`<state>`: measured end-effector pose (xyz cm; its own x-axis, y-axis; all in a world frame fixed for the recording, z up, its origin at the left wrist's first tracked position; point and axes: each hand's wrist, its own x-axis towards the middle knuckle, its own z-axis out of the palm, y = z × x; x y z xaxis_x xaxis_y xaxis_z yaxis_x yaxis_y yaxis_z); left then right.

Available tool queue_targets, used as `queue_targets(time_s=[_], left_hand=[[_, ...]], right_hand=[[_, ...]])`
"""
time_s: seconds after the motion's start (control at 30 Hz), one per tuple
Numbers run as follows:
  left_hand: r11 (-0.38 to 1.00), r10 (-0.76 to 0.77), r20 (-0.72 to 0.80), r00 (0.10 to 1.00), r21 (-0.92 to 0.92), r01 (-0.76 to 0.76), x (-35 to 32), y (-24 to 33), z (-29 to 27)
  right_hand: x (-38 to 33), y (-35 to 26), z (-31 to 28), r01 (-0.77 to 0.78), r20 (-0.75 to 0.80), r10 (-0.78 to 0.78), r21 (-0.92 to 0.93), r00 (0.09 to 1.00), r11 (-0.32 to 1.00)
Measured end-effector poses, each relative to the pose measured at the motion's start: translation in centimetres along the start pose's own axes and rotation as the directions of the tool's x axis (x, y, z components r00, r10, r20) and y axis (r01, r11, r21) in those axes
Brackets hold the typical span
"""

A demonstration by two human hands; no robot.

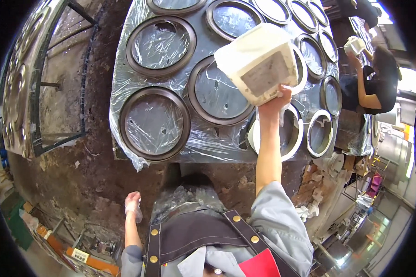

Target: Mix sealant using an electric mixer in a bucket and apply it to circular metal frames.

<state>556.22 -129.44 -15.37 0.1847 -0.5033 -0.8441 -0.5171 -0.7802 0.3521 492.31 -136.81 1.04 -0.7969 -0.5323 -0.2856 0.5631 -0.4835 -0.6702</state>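
Note:
My right hand (275, 102) grips the near lower edge of a white squarish plastic tub (254, 48) with a smudged grey panel. The tub is held tilted above the table, partly hiding the rings below it. Near my right wrist, a round brown ring (296, 141) carries a thick white band along its rim. Another ring (320, 133) to its right is also coated white. My left hand (133, 205) hangs low beside my left leg, away from the table. Its fingers look curled, with a whitish film over it; whatever they hold is hidden.
Several bare brown rings (155, 123) lie on the plastic-covered table (208, 154). A dark metal frame (60, 147) stands to the left. At the right, a co-worker (379, 78) holds a similar white container (354, 46). White scraps (309, 211) litter the stained floor.

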Motion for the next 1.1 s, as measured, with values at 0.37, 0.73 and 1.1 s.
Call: queue_targets(time_s=[0.37,0.73,1.1], left_hand=[[0.992,-0.040,0.020,0.999,-0.123,0.042,0.1,-1.3,1.9],[0.996,-0.058,0.053,0.997,-0.068,0.061,0.5,1.1,2.4],[0.992,-0.036,0.071,0.997,0.126,0.027,1.3,3.7,3.1]], right_hand=[[2.9,0.9,1.3,-0.007,-0.019,0.003,-0.192,1.000,0.981],[5.0,-0.3,-0.7,0.125,-0.087,-0.139,-0.153,0.986,0.980],[4.5,-3.4,-3.6,0.260,-0.094,-0.279,-0.172,0.956,0.950]])
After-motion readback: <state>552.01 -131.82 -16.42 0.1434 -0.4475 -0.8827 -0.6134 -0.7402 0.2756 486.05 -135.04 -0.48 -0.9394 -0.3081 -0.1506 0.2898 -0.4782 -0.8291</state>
